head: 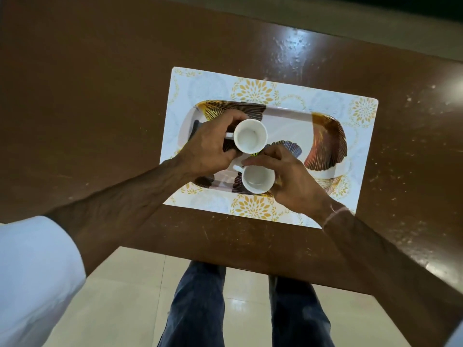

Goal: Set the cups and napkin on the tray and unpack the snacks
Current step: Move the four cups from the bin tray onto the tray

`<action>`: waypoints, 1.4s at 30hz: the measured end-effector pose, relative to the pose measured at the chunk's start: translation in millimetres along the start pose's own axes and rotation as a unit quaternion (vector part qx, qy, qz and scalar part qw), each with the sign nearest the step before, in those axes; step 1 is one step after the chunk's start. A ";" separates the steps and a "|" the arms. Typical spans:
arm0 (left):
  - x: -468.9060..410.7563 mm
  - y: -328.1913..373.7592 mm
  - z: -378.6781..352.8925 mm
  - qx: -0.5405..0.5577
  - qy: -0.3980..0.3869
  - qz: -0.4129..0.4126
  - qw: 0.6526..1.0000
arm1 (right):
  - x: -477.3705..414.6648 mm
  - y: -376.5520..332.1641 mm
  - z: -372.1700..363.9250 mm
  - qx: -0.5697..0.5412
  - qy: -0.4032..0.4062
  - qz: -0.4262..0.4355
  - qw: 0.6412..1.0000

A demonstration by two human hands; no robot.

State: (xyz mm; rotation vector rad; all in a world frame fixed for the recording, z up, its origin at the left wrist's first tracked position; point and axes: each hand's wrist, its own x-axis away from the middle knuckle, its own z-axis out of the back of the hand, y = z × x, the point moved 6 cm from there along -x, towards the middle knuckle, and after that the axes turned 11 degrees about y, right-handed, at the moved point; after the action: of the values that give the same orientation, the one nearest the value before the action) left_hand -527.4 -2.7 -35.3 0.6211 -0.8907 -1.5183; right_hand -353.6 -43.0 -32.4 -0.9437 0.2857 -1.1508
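Observation:
A rounded tray with brown and gold leaf patterns lies on a white placemat printed with yellow flowers. Two white cups stand upright and empty over the tray's left half. My left hand grips the far cup around its side by the handle. My right hand holds the near cup, fingers wrapped around its right side, handle pointing left. Whether the cups rest on the tray or hover just above it is unclear. No napkin or snacks are in view.
The placemat sits on a glossy brown table whose near edge runs just in front of me. Below it are pale floor tiles and my legs in jeans.

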 end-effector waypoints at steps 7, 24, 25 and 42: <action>-21.4 -1.0 7.9 0.013 -0.017 -0.004 1.000 | 19.3 0.1 -8.7 -0.081 0.140 -0.088 0.983; -28.7 30.5 16.8 -0.038 -0.058 0.020 0.997 | 8.6 22.6 7.2 -0.146 0.173 -0.116 0.967; -30.8 37.6 14.6 -0.037 -0.064 0.015 0.997 | 9.9 27.9 18.7 -0.138 0.191 -0.104 0.966; -110.8 241.2 -292.2 -0.074 -0.129 -0.073 0.986 | 157.8 231.9 287.8 -0.023 0.383 -0.229 0.895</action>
State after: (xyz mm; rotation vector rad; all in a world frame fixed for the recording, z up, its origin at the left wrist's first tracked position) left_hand -137.2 53.4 -14.0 0.3935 -0.9324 -1.8093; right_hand 45.8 -19.5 5.5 -0.5615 0.7540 -1.9457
